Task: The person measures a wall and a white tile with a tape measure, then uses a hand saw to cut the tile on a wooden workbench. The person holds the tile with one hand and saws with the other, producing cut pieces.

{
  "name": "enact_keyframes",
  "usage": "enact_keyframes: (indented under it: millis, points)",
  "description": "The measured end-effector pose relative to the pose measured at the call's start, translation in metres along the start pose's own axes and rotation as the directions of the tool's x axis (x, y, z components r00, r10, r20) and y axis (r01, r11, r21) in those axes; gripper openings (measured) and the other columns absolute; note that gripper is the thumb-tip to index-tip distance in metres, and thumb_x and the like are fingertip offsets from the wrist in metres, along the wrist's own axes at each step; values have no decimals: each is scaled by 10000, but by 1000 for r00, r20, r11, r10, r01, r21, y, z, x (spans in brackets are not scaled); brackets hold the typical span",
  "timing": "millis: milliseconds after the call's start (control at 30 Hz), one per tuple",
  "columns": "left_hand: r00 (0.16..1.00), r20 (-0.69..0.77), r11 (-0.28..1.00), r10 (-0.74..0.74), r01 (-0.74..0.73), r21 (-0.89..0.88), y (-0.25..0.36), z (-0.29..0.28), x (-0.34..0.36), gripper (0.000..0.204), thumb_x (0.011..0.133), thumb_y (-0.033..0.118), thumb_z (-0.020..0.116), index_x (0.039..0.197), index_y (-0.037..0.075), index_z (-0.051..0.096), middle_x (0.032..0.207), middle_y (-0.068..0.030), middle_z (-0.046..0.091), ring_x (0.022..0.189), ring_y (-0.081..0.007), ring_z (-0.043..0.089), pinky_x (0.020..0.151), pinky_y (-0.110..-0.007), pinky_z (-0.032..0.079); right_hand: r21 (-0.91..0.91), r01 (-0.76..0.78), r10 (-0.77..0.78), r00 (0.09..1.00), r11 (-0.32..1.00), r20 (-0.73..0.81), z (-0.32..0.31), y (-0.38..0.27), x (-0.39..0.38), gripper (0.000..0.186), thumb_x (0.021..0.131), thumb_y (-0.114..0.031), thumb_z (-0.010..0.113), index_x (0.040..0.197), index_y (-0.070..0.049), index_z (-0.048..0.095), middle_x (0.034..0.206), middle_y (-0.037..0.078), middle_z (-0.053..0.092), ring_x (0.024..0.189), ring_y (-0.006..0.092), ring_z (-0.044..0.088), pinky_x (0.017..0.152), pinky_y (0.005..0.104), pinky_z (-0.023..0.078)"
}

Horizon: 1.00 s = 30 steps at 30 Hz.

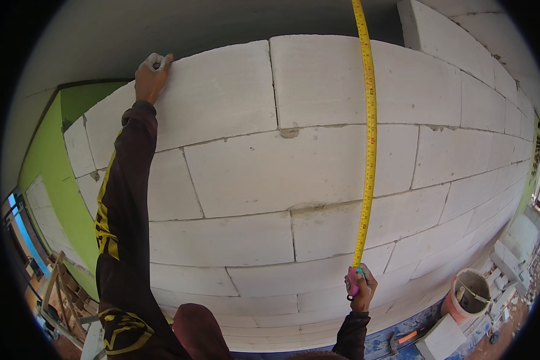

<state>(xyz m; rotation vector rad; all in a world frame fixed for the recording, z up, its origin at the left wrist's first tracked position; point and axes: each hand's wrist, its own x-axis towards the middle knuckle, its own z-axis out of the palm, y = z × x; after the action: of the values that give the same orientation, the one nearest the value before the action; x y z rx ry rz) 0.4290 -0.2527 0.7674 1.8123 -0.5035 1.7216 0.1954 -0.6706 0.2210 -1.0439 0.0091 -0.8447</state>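
Observation:
My right hand (363, 287) is low in front of a wall of white blocks (252, 171), closed round a pink tape measure (353, 282). From its case a yellow tape blade (371, 144) runs up across the block courses, past the wall's top edge and out of the picture. My left arm reaches up in a dark sleeve with yellow marks. At the wall's upper left edge my left hand (152, 78) is curled closed, its fingertips whitened with dust. Something dark shows inside the curl, too small to name.
One more block (444, 39) stands on the wall's top at the right. Lower right are a reddish bucket (447, 303) with tools in it, a loose white block (441, 339) and a hammer (407, 338) with an orange handle. A wooden frame (57, 297) stands lower left.

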Motion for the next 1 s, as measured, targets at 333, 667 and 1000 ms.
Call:
enact_keyframes:
  millis: [333, 667, 1000]
  points:
    - [995, -65, 996, 79, -76, 45, -11, 9, 5, 428, 962, 413, 679, 830, 13, 603, 735, -81, 604, 692, -212, 521, 708, -373, 463, -169, 118, -143, 979, 979, -144, -54, -37, 54, 234, 944, -246, 626, 963, -17, 667, 697, -20, 543, 563, 48, 433, 505, 225, 319]
    - [993, -59, 995, 98, -96, 31, -11, 9, 5, 408, 969, 382, 683, 838, 7, 592, 751, -93, 607, 702, -202, 514, 714, -368, 465, -154, 144, -169, 972, 978, -165, -82, -26, 79, 273, 947, -244, 652, 1060, 2, 691, 717, -43, 530, 577, 37, 424, 514, 214, 325]
    - [995, -23, 993, 99, -97, 72, -21, 9, 11, 399, 976, 368, 678, 855, 1, 579, 733, -78, 548, 700, -193, 474, 712, -361, 454, -203, 178, -226, 942, 963, -249, -89, -24, 106, 287, 945, -259, 711, 1066, 1, 688, 750, -35, 553, 615, 47, 480, 542, 216, 361]
